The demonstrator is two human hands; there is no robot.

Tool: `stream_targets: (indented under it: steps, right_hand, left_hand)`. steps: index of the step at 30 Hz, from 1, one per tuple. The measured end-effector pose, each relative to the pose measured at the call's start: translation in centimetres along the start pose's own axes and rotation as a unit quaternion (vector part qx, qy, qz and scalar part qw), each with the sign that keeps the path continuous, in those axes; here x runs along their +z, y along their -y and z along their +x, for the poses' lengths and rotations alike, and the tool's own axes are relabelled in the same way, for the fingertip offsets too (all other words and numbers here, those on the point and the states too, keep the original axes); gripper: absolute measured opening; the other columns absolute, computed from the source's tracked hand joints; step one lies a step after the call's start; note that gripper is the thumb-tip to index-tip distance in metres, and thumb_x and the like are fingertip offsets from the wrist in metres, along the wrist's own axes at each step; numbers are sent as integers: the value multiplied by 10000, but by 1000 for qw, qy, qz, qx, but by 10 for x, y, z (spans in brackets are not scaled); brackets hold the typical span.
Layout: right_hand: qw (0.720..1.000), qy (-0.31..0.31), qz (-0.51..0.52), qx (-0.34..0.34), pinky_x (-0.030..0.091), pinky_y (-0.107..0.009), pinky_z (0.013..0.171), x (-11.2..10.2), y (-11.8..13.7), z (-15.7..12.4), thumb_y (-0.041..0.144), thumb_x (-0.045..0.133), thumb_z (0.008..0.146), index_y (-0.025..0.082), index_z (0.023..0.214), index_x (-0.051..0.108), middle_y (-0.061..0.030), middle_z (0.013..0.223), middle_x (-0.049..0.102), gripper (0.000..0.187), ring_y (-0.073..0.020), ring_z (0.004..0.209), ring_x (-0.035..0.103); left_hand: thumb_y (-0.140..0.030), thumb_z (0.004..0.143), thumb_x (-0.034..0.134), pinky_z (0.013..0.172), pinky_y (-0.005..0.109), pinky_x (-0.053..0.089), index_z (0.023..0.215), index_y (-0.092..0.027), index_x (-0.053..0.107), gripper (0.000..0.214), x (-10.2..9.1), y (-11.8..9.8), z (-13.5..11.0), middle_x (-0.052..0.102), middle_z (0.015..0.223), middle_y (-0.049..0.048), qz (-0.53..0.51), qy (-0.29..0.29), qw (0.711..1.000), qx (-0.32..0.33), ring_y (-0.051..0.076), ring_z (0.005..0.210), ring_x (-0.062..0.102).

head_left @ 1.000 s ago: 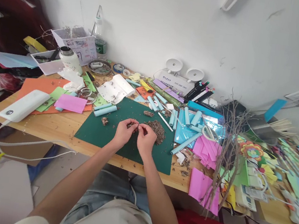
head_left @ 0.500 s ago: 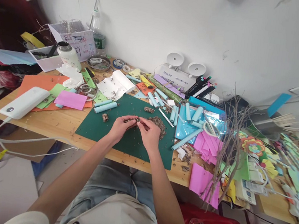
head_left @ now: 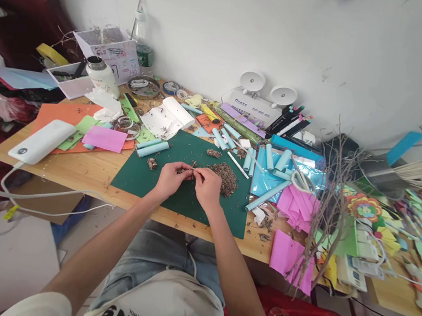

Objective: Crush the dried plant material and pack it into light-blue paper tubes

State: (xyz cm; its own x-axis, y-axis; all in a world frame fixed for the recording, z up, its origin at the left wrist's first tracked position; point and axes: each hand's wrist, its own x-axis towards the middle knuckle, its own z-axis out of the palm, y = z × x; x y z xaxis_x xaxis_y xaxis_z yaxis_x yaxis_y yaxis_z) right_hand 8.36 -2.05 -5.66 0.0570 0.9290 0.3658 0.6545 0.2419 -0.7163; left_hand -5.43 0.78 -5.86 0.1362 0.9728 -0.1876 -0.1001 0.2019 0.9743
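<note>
Over the green cutting mat (head_left: 139, 174) my left hand (head_left: 170, 179) and my right hand (head_left: 207, 188) meet, fingertips pinched together. Between them is a small dark brown bit of dried plant material (head_left: 193, 165), partly covered by the fingers. Right beside my right hand lies a heap of brown dried plant crumbs (head_left: 227, 179). A compact brown clump (head_left: 214, 153) rests on the mat behind the hands, and a smaller clump (head_left: 152, 163) sits to the left. Loose crumbs are scattered on the mat.
Light blue paper rolls (head_left: 152, 149) lie at the mat's left edge, and several more to its right. Scissors (head_left: 302, 181), pink crepe paper (head_left: 293, 257) and a bundle of twigs (head_left: 325, 212) are farther right. A white power bank (head_left: 41, 141) with a cable lies left.
The hands stay together over the mat, with the right fingers shifted slightly and more curled. The whole view has moved a little to the right.
</note>
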Motion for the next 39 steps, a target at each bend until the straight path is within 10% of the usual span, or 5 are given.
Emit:
stream_targets:
  steps: [9,15,25,34,39]
  right_hand:
    - [969,-95,119,197,523,-312,698,12,0,3,318,519,877,181,866,702,-64,808,741,229,-208,731,669]
    - [982,-76,79,151,528,-336,758,-3,-4,6,307,576,856,203,857,754,-66,872,774,206,-223,776,698]
    - [991,-41,64,108,509,-324,742,-7,4,8,294,565,875,188,860,739,-79,881,755,204,-215,774,676]
    - [975,-7,153,159,501,-305,684,3,-5,6,288,540,855,193,839,660,-56,803,715,154,-198,715,645]
    - [991,-64,36,112,491,-329,739,10,3,1,217,496,866,191,833,642,-66,809,696,152,-203,737,619]
  left_hand:
    - [-320,745,756,778,305,540,820,-177,751,162,6,-10,-4,737,823,42,40,-59,994,85,170,749,652]
    - [-372,654,859,894,343,565,971,-145,777,398,-9,-1,6,752,939,76,-91,-15,996,6,175,851,686]
    - [-282,872,662,801,330,548,982,-201,777,178,-12,-12,8,714,1031,85,288,34,933,213,213,888,673]
    - [-234,946,553,770,317,517,920,-176,726,183,-10,-9,12,688,942,79,374,81,874,298,194,844,645]
    - [-147,930,512,769,314,504,875,-157,697,193,-1,-5,7,683,919,87,378,42,877,293,193,830,630]
